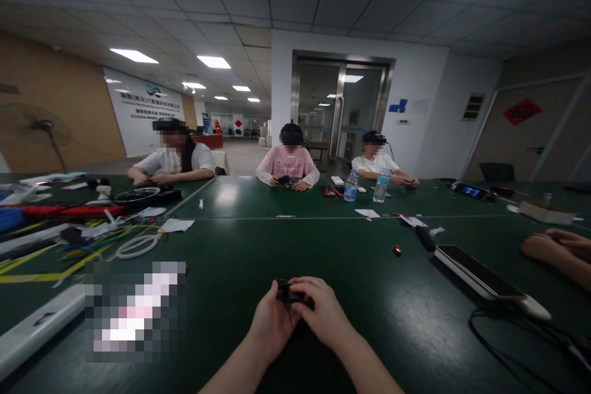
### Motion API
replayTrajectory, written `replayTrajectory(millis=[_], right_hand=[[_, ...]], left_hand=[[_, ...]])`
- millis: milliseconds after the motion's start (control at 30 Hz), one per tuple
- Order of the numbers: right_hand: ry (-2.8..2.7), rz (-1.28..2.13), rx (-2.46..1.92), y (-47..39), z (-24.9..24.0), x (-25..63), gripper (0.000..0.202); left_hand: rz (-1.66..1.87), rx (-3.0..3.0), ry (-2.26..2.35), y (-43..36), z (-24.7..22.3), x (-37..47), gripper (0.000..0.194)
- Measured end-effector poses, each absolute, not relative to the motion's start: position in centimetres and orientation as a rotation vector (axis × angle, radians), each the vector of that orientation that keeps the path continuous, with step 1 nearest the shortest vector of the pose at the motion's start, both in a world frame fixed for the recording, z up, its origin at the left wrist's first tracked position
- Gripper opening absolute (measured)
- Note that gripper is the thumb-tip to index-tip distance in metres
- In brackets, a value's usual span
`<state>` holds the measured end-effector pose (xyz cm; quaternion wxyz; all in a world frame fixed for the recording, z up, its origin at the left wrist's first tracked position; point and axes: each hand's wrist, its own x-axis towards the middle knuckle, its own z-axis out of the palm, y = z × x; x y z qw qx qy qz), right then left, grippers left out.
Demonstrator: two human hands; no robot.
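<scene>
A small black object (pixel 283 291) is held between both of my hands, just above the green table (pixel 369 338). My left hand (pixel 271 324) cups it from the left side, with the thumb at its upper edge. From the right, the fingers of my right hand (pixel 322 309) close over it and cover a good part. Its exact kind cannot be made out; it looks like a dark, boxy part with edges.
Cables (pixel 138 247) and a white bar (pixel 41 326) lie at left, by a blurred patch. At right are a phone-like device (pixel 480 271), a black cable (pixel 498 345), a small red item (pixel 398 250) and another person's hands (pixel 545 252). Bottles (pixel 351 186) stand farther back, near seated people.
</scene>
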<state>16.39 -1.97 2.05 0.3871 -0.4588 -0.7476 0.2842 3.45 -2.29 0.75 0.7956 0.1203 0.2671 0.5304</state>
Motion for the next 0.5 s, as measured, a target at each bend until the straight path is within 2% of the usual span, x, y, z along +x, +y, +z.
replayTrajectory(millis=[233,500], right_hand=[[-1.856,0.743,-1.182,-2.27,2.28,16.42,0.046],[-1.782,0.785,-1.175,-1.82,1.86,16.44,0.042]], left_hand=[[1.122,0.295,0.586,-2.22,0.52,3.45,0.034],[1.132,0.339,0.663,-1.81,0.13,3.01,0.034]])
